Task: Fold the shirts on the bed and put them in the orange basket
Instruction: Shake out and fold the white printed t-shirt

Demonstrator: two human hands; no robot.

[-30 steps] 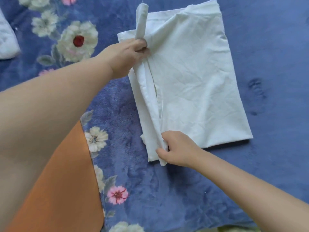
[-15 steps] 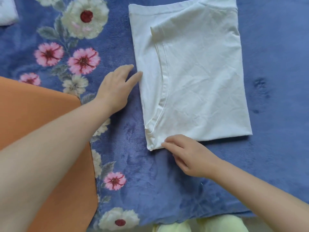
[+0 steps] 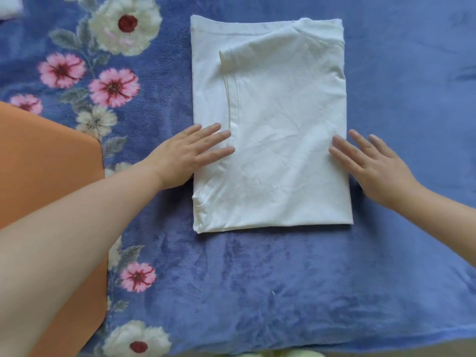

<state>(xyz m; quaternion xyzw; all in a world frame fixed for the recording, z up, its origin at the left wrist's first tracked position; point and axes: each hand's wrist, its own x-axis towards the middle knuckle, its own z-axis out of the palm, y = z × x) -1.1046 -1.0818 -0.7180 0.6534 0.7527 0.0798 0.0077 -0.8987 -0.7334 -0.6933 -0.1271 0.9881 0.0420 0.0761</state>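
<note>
Currently a white shirt [image 3: 270,130], folded into a rectangle, lies on the blue floral bed [image 3: 257,279]. Left hand [image 3: 188,155] rests flat on its left edge; right hand [image 3: 373,163], fingers spread, touches its right edge. Careless lifting could undo the loose sleeve fold.

Blue floral bed blanket [image 3: 257,292], daylit

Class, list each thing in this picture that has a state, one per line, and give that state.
white shirt: partly folded into a rectangle, lying flat on the bed
left hand: open, fingers flat on the shirt's left edge
right hand: open, fingers straight, at the shirt's right edge
orange basket: beside the shirt, inside hidden
</note>
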